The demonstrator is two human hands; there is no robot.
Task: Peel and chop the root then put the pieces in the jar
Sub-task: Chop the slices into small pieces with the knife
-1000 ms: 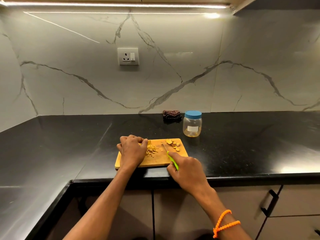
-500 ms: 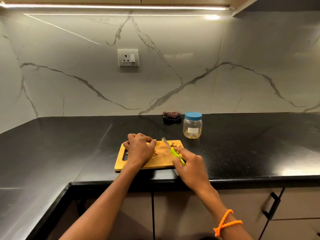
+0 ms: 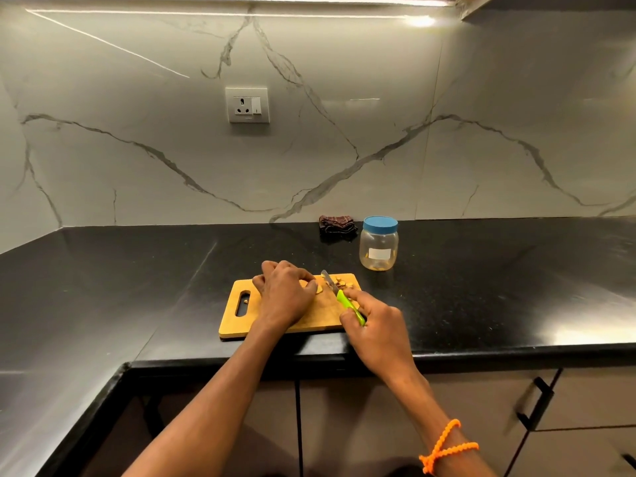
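Your left hand: your left hand (image 3: 284,294) lies knuckles-up on the middle of the cutting board (image 3: 241,321), fingers curled down over a piece of root (image 3: 318,288) that peeks out pale yellow at your thumb; how firmly you pinch it cannot be told.
Your right hand: your right hand (image 3: 377,327) wraps round the green handle of the knife (image 3: 340,296) at the board's right near corner, forefinger stretched along the handle.
Knife: the short blade points away from you and slightly left, its tip over the far edge of the board, just beside the root piece at your left thumb; whether the edge touches the root cannot be told.
Chopped pieces: a small heap of slices (image 3: 340,281) sits at the far right corner of the board, just right of the blade; one stray bit (image 3: 246,300) lies in the board's handle slot at the left.
Board: wooden, flat on the black counter (image 3: 137,287), near its front edge.
Jar: the clear jar (image 3: 378,247) stands upright behind and to the right of the board, apart from it, with its blue lid on; something yellowish shows at the bottom.
Cloth: a dark folded cloth (image 3: 335,224) lies against the marble wall, just left of the jar.
Wrist: an orange beaded band (image 3: 447,445) circles your right wrist.
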